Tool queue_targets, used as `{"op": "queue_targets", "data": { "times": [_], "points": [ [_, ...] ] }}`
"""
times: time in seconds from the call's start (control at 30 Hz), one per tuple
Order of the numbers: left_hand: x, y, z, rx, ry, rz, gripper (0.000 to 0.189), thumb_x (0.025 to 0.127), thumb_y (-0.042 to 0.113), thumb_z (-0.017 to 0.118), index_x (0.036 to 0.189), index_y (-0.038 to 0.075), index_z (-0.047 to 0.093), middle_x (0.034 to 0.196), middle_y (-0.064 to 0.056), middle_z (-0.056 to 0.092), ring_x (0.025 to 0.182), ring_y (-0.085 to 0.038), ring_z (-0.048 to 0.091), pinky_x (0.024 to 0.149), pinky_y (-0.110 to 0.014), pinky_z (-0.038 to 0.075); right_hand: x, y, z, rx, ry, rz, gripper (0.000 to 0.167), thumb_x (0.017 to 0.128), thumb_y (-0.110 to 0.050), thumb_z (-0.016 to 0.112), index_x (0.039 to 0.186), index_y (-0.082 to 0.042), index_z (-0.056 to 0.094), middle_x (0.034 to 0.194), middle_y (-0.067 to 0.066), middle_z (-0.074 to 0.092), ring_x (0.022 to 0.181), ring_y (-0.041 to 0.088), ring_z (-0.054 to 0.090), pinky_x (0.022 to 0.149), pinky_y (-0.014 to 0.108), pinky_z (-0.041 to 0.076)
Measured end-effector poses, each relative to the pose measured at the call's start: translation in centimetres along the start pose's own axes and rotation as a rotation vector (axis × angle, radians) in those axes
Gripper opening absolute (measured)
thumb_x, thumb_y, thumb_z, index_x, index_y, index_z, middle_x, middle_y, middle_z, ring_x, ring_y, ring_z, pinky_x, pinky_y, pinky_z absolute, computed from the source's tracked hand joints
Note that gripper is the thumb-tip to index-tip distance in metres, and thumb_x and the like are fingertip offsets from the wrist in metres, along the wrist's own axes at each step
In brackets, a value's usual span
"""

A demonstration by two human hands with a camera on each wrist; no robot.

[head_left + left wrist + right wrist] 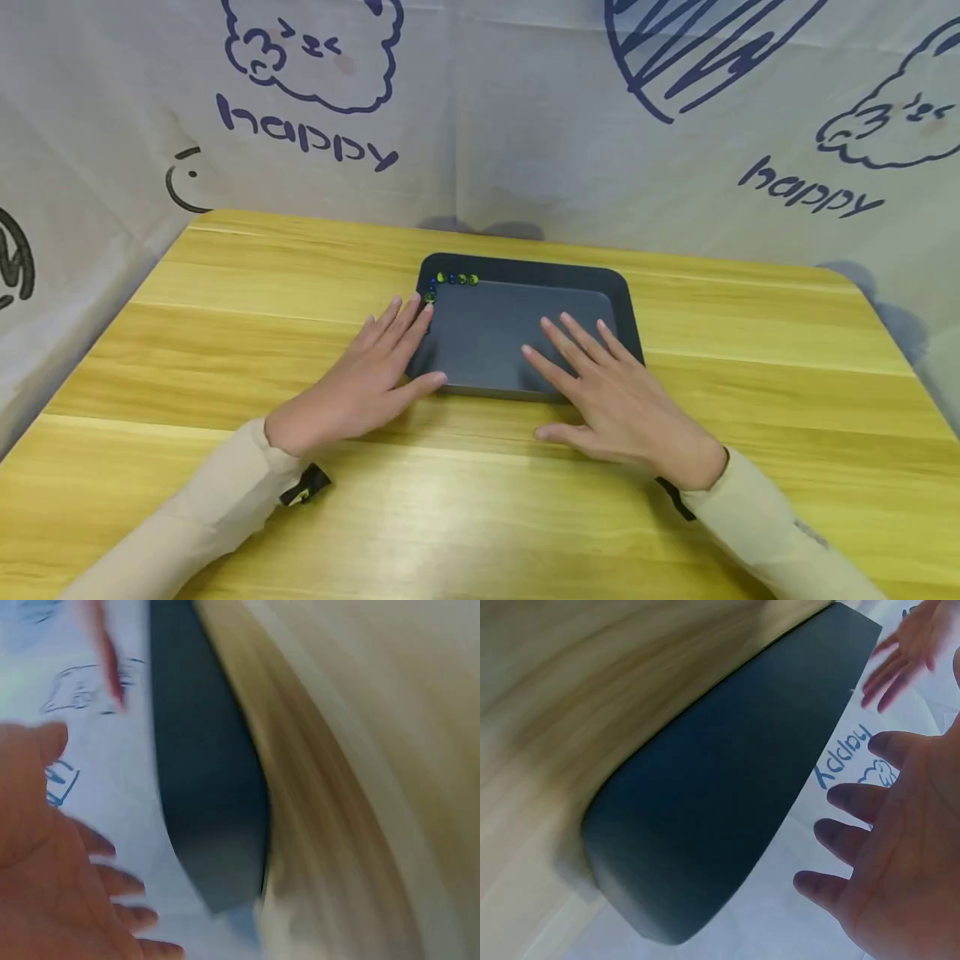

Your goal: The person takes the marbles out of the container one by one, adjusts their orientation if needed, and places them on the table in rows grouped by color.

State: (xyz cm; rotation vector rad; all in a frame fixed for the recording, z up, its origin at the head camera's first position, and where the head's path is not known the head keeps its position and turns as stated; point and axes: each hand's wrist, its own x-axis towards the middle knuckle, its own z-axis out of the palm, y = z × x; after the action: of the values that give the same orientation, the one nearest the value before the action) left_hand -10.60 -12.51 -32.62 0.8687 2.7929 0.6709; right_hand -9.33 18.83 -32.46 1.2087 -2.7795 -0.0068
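A dark grey rectangular tray (517, 333) lies on the table, with several green and blue marbles (452, 279) lined along its far left corner. My left hand (367, 371) is spread flat over the tray's left near corner and hides part of that side. Over the near right part of the tray reaches my right hand (607, 392), fingers splayed and holding nothing. From the left wrist view, the left palm (60, 877) shows bare beside the tray wall (214, 780). The right palm (907, 847) is likewise bare in the right wrist view, near the tray's outer side (720, 780).
The wooden table (450, 492) extends around the tray on all sides. Behind it hangs a white cloth (517, 150) with cartoon drawings and the word "happy". Each sleeved wrist wears a black strap (305, 485).
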Motion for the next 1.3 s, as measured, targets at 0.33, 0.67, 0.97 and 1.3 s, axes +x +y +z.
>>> {"op": "queue_targets", "data": {
  "times": [0.33,0.67,0.97,1.3],
  "points": [
    [1.8,0.2,-0.4,-0.841,0.119,-0.413,0.074,0.099,0.019,0.051,0.153,0.001,0.004,0.156,-0.02,0.014,0.141,-0.037,0.017,0.112,-0.051,0.022,1.4,0.2,-1.5,0.219,-0.03,0.048,0.068,0.096,-0.051,0.052,0.147,-0.007,0.041,0.146,0.018,0.042,0.129,0.035,0.045,0.105,0.051,0.036],
    [2.5,-2.4,1.7,-1.062,0.197,-0.517,0.051,0.096,0.003,0.043,0.143,-0.01,0.03,0.142,-0.024,0.036,0.126,-0.031,0.037,0.104,-0.038,0.035,2.8,1.3,-2.0,0.434,-0.104,0.171,0.054,0.096,-0.03,0.06,0.14,-0.001,0.048,0.125,0.018,0.06,0.109,0.03,0.06,0.088,0.047,0.05],
    [2.7,-2.8,1.6,-1.055,0.165,-0.5,0.049,0.097,0.006,0.043,0.143,-0.007,0.033,0.142,-0.021,0.039,0.125,-0.03,0.04,0.105,-0.038,0.035,5.7,2.7,-3.8,0.533,-0.294,0.147,0.049,0.098,-0.024,0.057,0.139,0.003,0.048,0.115,0.01,0.066,0.098,0.021,0.064,0.081,0.038,0.053],
    [2.6,-2.9,1.9,-1.065,0.172,-0.505,0.048,0.097,0.005,0.041,0.143,-0.008,0.033,0.142,-0.021,0.038,0.125,-0.029,0.04,0.105,-0.038,0.035,8.8,2.6,-4.0,0.523,-0.395,0.129,0.044,0.099,-0.019,0.056,0.138,0.001,0.049,0.115,0.012,0.066,0.093,0.019,0.065,0.081,0.037,0.053]
  ]
}}
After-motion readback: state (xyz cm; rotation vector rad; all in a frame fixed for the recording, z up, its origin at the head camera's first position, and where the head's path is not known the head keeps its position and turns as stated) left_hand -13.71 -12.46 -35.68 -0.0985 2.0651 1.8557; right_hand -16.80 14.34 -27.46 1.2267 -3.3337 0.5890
